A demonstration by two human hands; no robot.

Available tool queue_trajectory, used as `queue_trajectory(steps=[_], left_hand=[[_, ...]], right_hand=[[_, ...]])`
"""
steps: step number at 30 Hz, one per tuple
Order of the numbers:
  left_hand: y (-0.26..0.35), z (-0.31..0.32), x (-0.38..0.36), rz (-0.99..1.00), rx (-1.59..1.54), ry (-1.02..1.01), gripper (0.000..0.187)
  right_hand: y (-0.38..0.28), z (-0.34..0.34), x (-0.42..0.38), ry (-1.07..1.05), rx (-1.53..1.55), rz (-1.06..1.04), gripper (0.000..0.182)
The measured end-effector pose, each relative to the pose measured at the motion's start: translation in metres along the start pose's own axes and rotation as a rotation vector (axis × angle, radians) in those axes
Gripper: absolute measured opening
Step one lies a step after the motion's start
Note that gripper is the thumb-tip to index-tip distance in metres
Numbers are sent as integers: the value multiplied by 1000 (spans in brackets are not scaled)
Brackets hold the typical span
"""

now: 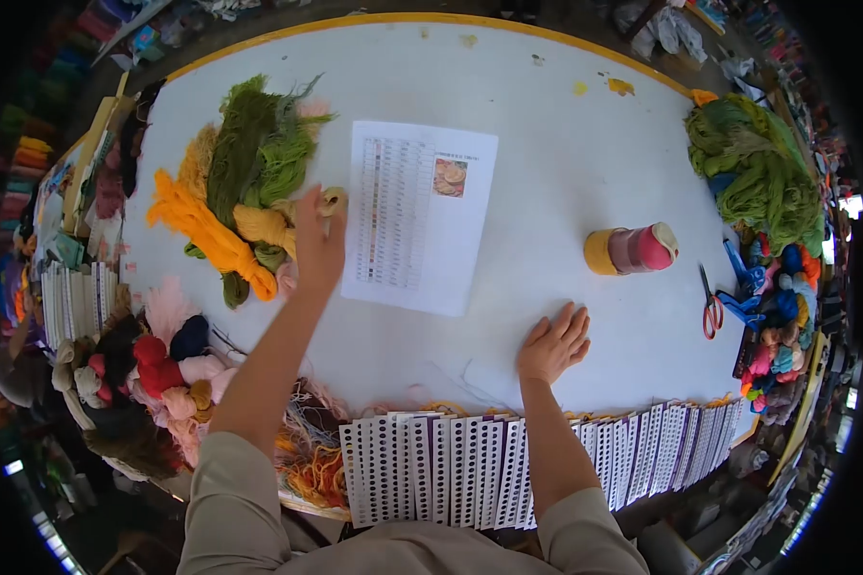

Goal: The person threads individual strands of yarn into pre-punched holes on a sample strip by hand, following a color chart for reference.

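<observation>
My left hand [318,244] is over the right side of a yarn pile, its fingers stretched out and apart. It overlaps a yellow skein [262,226] and a pale olive skein [333,200]. Around them lie a bright orange skein [209,236], a dark green hank [237,144] and a lighter green one [286,165]. Just right of this hand is a printed sheet [470,230] with a table of rows and a small picture. My right hand [553,347] rests flat on the white table with fingers spread, holding nothing.
Yarn cones [633,251] lie at right, near red-handled scissors [711,314] and a blue-handled tool [741,287]. A green yarn heap [758,168] fills the right edge. Punched sample cards [470,470] line the front edge; coloured skeins [163,369] sit front left.
</observation>
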State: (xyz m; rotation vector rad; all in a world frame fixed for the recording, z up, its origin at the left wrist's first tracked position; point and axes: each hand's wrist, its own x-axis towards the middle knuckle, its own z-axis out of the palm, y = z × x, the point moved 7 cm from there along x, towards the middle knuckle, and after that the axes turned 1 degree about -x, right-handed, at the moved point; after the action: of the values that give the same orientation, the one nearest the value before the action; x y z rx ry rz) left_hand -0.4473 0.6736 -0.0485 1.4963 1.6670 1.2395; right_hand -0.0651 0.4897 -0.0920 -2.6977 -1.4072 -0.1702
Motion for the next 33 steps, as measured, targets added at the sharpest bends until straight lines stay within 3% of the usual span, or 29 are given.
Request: queue_trajectory(steps=[3,6,8,10,11,14,16,19,23,27,33], left_hand=[[-20,-14,-64,-115,99,-114,53],[-32,-17,-83,-171,199,-154,56],[-38,-9,-77,-95,207,-129,61],[-41,5,-68,-276,-31,-69,57],[-36,8,-62,-276,-36,-72,57],[-25,15,-54,-415,192,-185,42],[-15,25,-51,-472,-317,-200,26],[11,27,-29,-472,-295,-111,25],[3,76,20,-683,-747,-263,29],[5,103,36,-624,-732,-386,29],[4,129,-2,-654,-834,-466,27]], right_hand=[[-1,-2,0,-13,-5,12,52],[-1,-2,-1,-8,-2,14,51],[-1,-2,-1,-13,-10,19,51],[0,0,-1,-19,-22,22,51],[0,2,-1,-23,-23,26,51],[2,5,-2,-24,-22,34,51],[2,4,0,-39,-18,41,52],[5,9,0,-9,2,58,56],[4,4,2,-29,13,43,56],[5,3,3,-44,33,49,53],[3,2,2,-49,44,36,53]])
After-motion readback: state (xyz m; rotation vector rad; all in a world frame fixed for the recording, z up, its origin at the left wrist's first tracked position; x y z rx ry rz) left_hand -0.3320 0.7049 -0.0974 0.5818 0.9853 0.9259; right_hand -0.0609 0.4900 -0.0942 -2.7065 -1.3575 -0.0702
